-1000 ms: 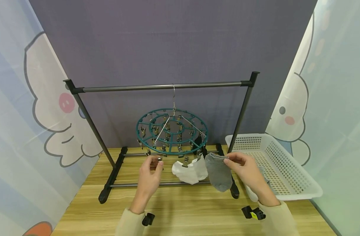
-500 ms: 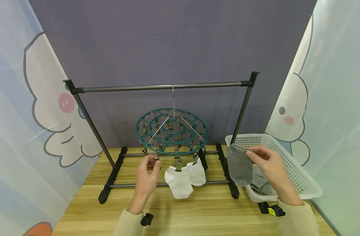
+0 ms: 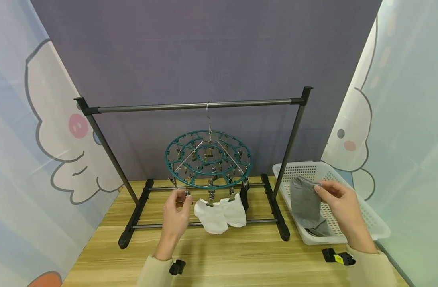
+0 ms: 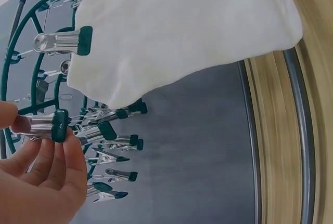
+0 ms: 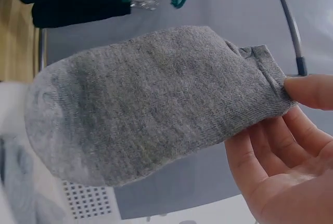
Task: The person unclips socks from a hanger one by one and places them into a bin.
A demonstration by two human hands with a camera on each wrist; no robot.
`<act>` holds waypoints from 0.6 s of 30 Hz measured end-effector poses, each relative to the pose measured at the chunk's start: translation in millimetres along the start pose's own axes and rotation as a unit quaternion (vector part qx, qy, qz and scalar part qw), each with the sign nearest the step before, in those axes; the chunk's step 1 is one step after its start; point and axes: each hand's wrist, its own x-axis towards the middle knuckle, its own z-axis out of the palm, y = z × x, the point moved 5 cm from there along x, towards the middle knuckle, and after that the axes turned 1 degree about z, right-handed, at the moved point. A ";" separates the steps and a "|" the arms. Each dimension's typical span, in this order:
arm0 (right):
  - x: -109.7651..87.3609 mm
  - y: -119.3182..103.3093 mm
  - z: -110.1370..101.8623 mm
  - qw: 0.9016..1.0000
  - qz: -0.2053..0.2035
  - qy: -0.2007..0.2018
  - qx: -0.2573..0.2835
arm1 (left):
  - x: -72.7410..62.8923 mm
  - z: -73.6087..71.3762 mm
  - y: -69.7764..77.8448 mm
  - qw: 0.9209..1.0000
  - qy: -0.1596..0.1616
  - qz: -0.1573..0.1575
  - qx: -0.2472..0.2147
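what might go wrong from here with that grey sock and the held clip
The right hand pinches the grey knitted sock only at its cuff, so it may slip, perhaps toward the white perforated plastic basket.

The round green hanger hangs from a thin metal hook, so a tug by the left hand on the silver, green-tipped metal clip could set it swinging.

We see a black and grey garment rack [image 3: 147,107] standing on a wood-grain tabletop [image 3: 219,259]. Behind the rack we have a plain grey-purple cloth backdrop [image 3: 204,52]. To the rack's left hangs a pale blue curtain [image 3: 10,199] printed with a white cartoon animal [image 3: 57,131]; to the rack's right, we find another pale curtain [image 3: 412,131] with a second white cartoon figure [image 3: 351,111], spotted pink.
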 end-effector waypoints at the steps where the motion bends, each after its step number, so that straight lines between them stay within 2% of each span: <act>1: -0.2 3.0 -0.2 1.000 0.002 0.002 -0.007 | -0.1 -0.4 -0.1 1.000 0.002 0.001 0.002; 7: -1.1 21.4 -1.8 0.999 0.021 0.015 -0.030 | -0.4 -2.2 1.9 1.000 0.005 0.008 0.009; 13: -3.9 39.9 -2.1 0.997 0.057 0.016 -0.054 | 0.0 -3.2 2.0 1.000 0.004 0.000 0.012; 18: -5.2 49.4 -5.3 0.995 0.068 0.019 -0.065 | 0.0 -3.7 1.5 1.000 0.004 -0.001 0.013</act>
